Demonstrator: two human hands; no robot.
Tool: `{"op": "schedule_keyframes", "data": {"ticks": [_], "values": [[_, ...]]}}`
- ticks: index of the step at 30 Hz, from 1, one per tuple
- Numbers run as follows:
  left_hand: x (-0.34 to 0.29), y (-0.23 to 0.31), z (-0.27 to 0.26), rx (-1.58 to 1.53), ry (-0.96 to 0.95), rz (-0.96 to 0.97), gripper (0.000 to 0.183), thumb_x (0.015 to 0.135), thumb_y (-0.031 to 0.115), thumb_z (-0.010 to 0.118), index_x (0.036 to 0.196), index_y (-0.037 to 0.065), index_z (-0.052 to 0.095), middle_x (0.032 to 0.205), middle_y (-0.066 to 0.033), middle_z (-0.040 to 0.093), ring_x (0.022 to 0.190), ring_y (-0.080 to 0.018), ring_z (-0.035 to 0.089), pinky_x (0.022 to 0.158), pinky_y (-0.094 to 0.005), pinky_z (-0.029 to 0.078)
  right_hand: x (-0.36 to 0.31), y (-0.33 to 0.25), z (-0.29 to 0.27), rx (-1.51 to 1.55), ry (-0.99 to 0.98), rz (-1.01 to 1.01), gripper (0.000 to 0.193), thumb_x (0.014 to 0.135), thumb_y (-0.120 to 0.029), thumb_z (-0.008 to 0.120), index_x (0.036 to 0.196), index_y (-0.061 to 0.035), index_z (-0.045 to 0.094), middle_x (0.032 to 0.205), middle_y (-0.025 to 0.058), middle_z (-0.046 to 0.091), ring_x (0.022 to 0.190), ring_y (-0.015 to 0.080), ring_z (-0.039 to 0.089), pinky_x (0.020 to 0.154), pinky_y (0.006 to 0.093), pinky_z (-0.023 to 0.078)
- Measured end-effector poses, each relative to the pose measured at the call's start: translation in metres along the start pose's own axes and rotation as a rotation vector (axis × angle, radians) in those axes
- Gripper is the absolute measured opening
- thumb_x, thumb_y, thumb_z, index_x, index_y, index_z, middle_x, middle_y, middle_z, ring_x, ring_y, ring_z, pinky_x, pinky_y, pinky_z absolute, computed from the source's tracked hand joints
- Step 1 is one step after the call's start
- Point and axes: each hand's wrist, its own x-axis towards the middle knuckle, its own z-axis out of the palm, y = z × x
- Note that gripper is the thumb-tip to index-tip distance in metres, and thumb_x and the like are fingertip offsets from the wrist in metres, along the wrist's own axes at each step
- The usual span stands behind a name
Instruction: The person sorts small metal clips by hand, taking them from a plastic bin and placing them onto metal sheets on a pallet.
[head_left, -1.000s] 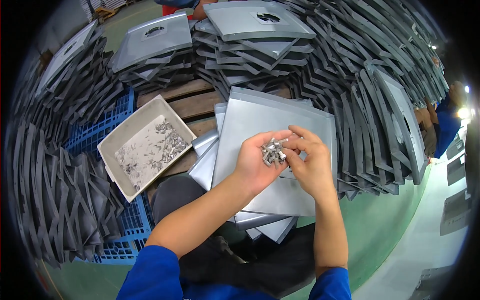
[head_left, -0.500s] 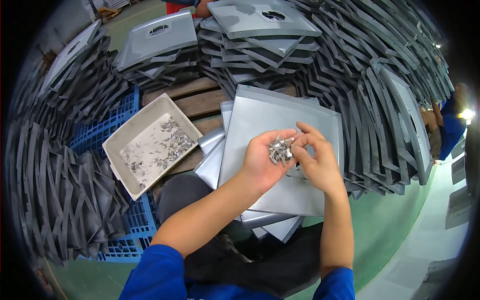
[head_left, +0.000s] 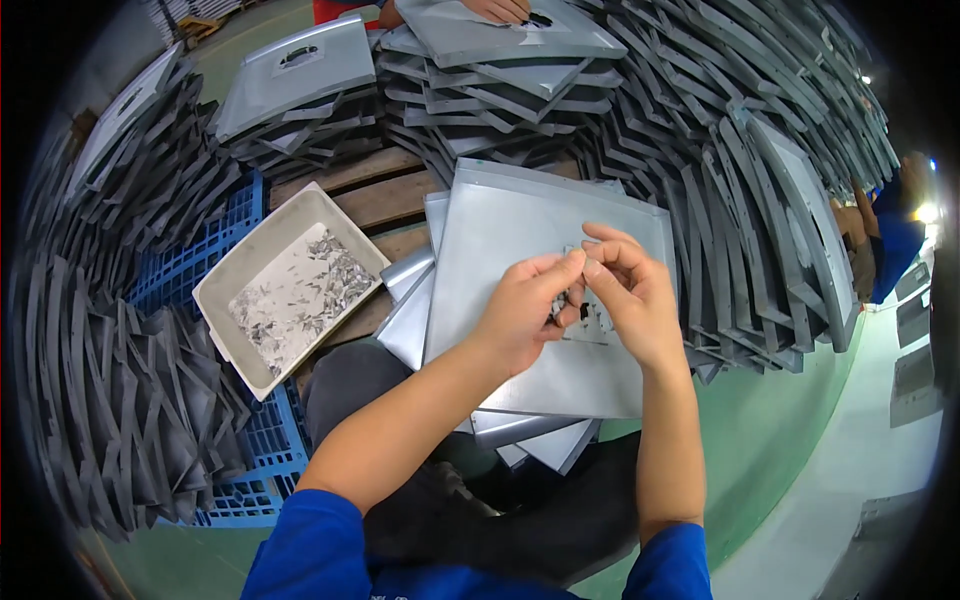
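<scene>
My left hand (head_left: 522,312) is curled around a small heap of short silvery metal pieces (head_left: 560,303), partly hidden by its fingers. Its thumb meets the fingertips of my right hand (head_left: 637,302), which are pinched together; whatever sits between them is too small to make out. Both hands hover over a flat grey sheet-metal panel (head_left: 505,225) with raised edges, lying in front of me on other panels. Part of a cutout with dark marks shows on the panel just beneath my hands.
To the left, a cream plastic bin (head_left: 255,240) holds many loose metal bits (head_left: 345,275). Wooden slats (head_left: 385,200) and a blue plastic pallet (head_left: 275,440) lie around it. Tall stacks of grey panels (head_left: 500,95) surround me. Another person's hand (head_left: 500,10) rests on the far stack.
My left hand has turned from an open cupped palm to curled fingers over the metal pieces. My right fingertips have come up to its thumb. A co-worker's hand has appeared on the far panel.
</scene>
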Motion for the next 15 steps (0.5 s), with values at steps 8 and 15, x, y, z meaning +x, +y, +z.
{"op": "schedule_keyframes", "data": {"ticks": [8, 15], "values": [[-0.001, 0.009, 0.002, 0.135, -0.034, -0.050, 0.029, 0.097, 0.034, 0.054, 0.080, 0.011, 0.055, 0.068, 0.0035, 0.049, 0.052, -0.0047, 0.041, 0.043, -0.0188, 0.023, 0.002, -0.013, -0.012, 0.123, -0.094, 0.103, 0.016, 0.090, -0.007, 0.060, 0.101, 0.0036, 0.066, 0.098, 0.0080, 0.067, 0.087, 0.0131, 0.062, 0.083, 0.0283, 0.049], [0.003, 0.005, -0.001, 0.080, -0.031, -0.077, 0.029, 0.099, 0.034, 0.052, 0.085, 0.008, 0.055, 0.070, 0.0017, 0.050, 0.050, -0.0052, 0.041, 0.039, -0.0172, 0.026, 0.000, -0.014, -0.014, 0.135, -0.075, 0.203, 0.013, 0.092, -0.010, 0.059, 0.094, 0.0022, 0.064, 0.082, 0.0022, 0.064, 0.075, 0.0091, 0.059, 0.071, 0.0245, 0.048]]}}
